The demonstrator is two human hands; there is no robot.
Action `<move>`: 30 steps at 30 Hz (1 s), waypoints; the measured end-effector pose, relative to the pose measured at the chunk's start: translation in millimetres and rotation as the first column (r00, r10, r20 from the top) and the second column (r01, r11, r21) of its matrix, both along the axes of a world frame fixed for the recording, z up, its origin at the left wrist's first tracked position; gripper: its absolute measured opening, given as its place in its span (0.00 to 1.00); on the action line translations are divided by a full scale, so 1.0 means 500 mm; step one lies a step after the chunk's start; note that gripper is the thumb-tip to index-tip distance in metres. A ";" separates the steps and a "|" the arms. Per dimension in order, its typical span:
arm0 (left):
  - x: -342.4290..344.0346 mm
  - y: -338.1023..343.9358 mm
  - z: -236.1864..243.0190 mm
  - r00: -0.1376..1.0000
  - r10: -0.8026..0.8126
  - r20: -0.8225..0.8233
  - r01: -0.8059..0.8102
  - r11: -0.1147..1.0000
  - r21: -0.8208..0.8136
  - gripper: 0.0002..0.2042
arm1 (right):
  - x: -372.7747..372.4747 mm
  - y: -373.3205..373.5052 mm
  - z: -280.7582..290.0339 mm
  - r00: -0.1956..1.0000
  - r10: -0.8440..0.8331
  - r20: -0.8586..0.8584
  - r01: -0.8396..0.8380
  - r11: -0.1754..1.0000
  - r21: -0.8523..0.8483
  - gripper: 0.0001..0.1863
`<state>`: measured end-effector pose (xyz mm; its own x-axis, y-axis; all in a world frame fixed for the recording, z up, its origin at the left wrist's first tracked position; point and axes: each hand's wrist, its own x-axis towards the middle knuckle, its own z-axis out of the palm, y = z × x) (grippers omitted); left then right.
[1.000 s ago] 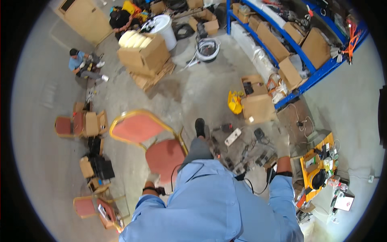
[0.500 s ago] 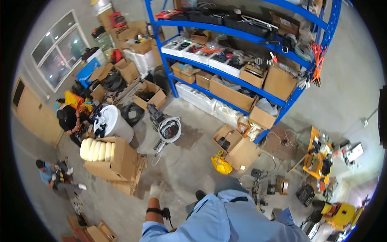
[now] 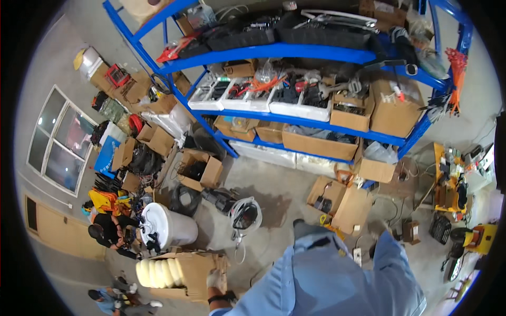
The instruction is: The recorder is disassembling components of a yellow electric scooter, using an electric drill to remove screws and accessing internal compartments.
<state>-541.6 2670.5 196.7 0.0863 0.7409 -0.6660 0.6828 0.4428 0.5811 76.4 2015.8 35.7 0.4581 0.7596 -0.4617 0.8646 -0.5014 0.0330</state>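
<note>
The left hand (image 3: 215, 279) is seen low in the frame, gloved, with fingers loosely spread and nothing held — it lies just beside the open cardboard box (image 3: 196, 274) of pale foam rolls (image 3: 156, 273), at its right edge. The right hand is hidden behind the blue sleeve (image 3: 392, 263), so its state cannot be told.

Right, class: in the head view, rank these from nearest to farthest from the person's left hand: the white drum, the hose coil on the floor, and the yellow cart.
1. White drum, just up-left of the left hand.
2. Hose coil, further up and slightly right.
3. Yellow cart, far across at the right.
</note>
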 end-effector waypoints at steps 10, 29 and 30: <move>0.502 0.480 0.235 0.900 -0.431 0.069 0.333 0.780 0.530 0.18 | 0.375 0.840 0.902 0.969 -0.237 -0.075 0.234 0.766 0.599 0.10; 1.602 0.668 0.949 0.404 -0.892 -0.202 -0.377 -0.364 0.852 0.14 | 0.433 1.124 1.240 0.498 -0.458 0.737 -0.296 0.709 0.641 0.39; 1.624 0.685 0.946 0.352 -0.918 -0.185 -0.376 -0.319 0.870 0.13 | 0.433 1.135 1.239 0.496 -0.459 0.738 -0.297 0.708 0.640 0.39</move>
<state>270.5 3012.9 669.6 0.3223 -0.1584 0.9333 -0.4245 -0.9054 -0.0071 292.9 2583.4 655.0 0.3779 0.5758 0.7250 0.5507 -0.7693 0.3239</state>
